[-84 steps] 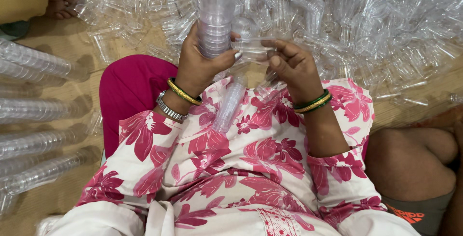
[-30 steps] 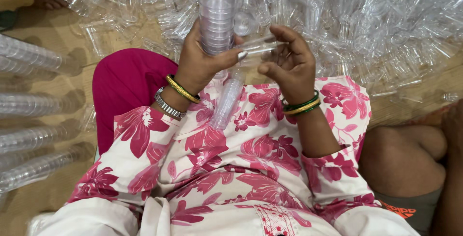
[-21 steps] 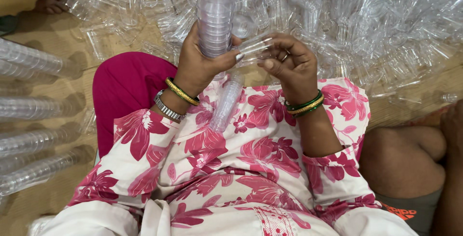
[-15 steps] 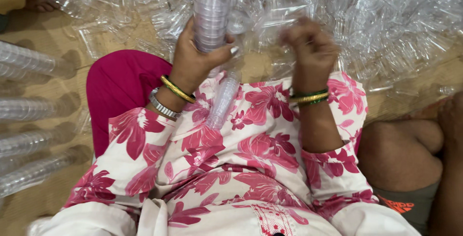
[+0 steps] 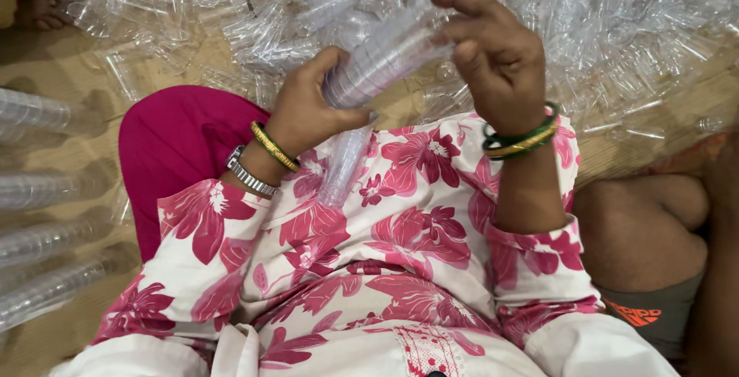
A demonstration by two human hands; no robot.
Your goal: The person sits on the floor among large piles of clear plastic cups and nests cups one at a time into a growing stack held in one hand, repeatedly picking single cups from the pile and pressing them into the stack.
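Observation:
My left hand (image 5: pixel 312 107) grips the lower part of a long stack of clear plastic cups (image 5: pixel 381 61), which now leans to the upper right. My right hand (image 5: pixel 493 57) closes over the stack's top end, fingers curled on the uppermost cup. The stack's bottom end (image 5: pixel 339 169) rests on my lap, against the pink-and-white floral dress. Both wrists carry green and gold bangles, and the left one also has a silver band.
A big heap of loose clear plastic cups (image 5: pixel 585 23) covers the floor ahead. Several finished cup stacks (image 5: pixel 46 184) lie in rows on the left. Another person's knee (image 5: pixel 647 223) is at my right, and another person's hand (image 5: pixel 38 0) at the top left.
The stack stood upright in my left hand; it now tilts to the right. My right hand, which held a single cup beside it, has moved up onto the stack's top.

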